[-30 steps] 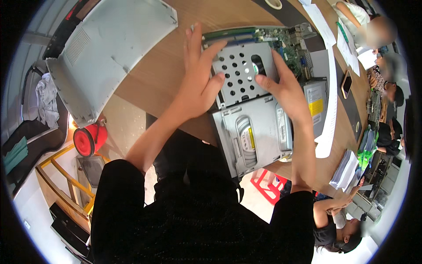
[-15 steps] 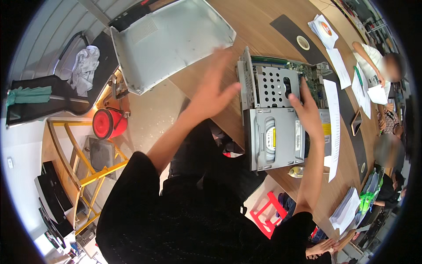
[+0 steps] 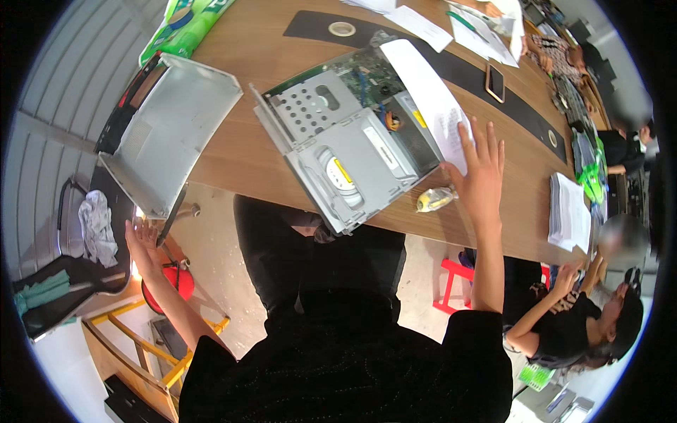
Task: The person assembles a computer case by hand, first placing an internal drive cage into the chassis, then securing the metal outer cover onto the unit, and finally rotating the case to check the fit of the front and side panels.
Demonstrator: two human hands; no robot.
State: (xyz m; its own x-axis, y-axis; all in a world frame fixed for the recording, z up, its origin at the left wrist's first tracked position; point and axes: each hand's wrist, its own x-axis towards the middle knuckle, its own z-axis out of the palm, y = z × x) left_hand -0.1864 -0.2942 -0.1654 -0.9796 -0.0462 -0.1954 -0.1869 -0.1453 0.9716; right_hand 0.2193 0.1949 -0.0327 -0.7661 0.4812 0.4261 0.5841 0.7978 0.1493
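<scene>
An opened desktop computer case (image 3: 374,148) lies on the table in front of me, turned at an angle. Its perforated metal bracket, optical drive (image 3: 342,176) and green circuit board (image 3: 352,76) face up. My right hand (image 3: 481,173) is spread with nothing in it, its fingertips at the edge of a printed sheet (image 3: 423,92) that overlaps the case's far side. Off the table's left side, my left hand (image 3: 144,247) has its fingers stretched out, just below the case's detached metal cover (image 3: 173,123). Whether it touches the cover I cannot tell.
A small yellow-and-clear item (image 3: 434,199) lies beside the case. Further off are a tape roll (image 3: 342,29), a phone (image 3: 495,83) and a paper stack (image 3: 568,211). A green package (image 3: 185,32) sits behind the cover. People sit at the right, near a red stool (image 3: 446,285).
My view has turned to the right. My left hand has moved from beside the case down to the cover's lower edge. My right hand has come off the case toward the sheet.
</scene>
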